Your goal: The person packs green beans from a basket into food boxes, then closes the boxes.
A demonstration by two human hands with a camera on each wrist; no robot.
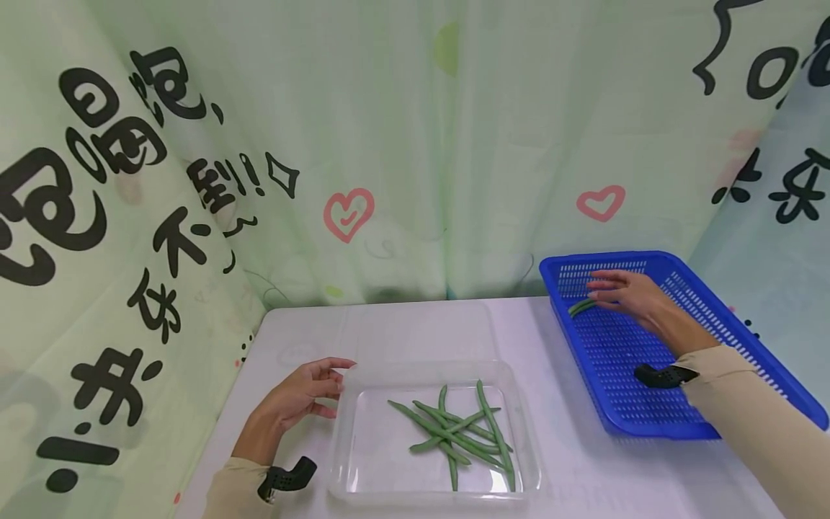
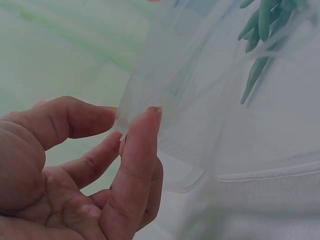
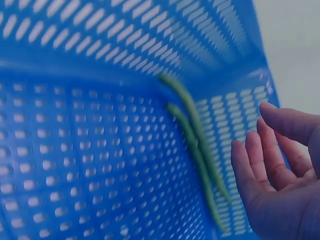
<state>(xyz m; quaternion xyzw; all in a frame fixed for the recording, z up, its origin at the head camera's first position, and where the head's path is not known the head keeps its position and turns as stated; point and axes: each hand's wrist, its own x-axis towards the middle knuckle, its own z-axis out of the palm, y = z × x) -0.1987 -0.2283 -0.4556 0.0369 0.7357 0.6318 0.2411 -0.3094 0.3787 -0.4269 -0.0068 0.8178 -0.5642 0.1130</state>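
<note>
A clear plastic box (image 1: 376,494) on the table holds several green beans (image 1: 454,436), lying crisscrossed on its bottom. My left hand (image 1: 303,395) is at the box's far left corner, its thumb and fingertips pinching the thin rim, as the left wrist view shows close up. Over the blue basket (image 1: 599,400), my right hand (image 1: 625,295) hovers with fingers apart and nothing between them. Two more green beans (image 3: 195,150) lie side by side along the basket's end wall, just beside the right fingertips.
A white cloth covers the table (image 1: 402,331). Behind and to both sides hangs a pale green curtain (image 1: 415,144) with black writing and pink hearts. The basket stands right of the box, with a strip of tabletop between them. Each wrist wears a black device (image 1: 288,477).
</note>
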